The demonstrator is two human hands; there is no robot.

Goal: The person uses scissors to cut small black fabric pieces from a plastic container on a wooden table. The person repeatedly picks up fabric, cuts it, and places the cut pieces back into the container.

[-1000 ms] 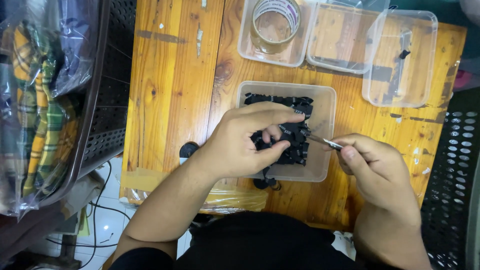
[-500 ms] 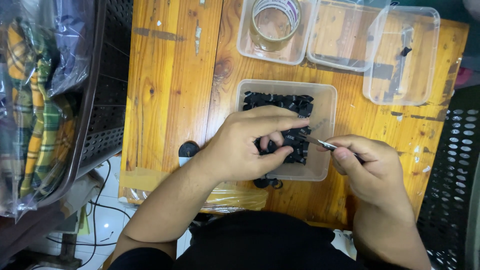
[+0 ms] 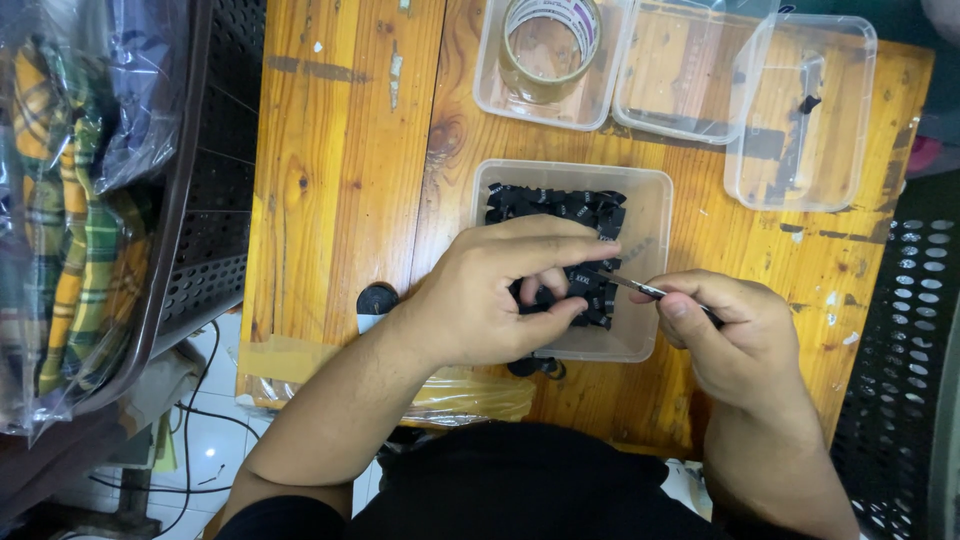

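Pinching one small black label [image 3: 583, 283] between thumb and fingers, left hand [image 3: 490, 295] is hovering over the clear tub [image 3: 655, 215] of labels; light, floppy, best nipped at an edge. Right hand [image 3: 735, 335] is gripping thin tweezers [image 3: 630, 287]. Wooden table [image 3: 340, 150] is offering open room leftward.

Black labels [image 3: 560, 205], orange-brown wooden table [image 3: 340, 150]

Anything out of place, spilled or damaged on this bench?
Nothing is spilled. The small black pieces all lie inside the clear tray. The wooden table has pale scuffs and paint flecks, and yellowish tape is stuck along its front edge; this looks like wear.
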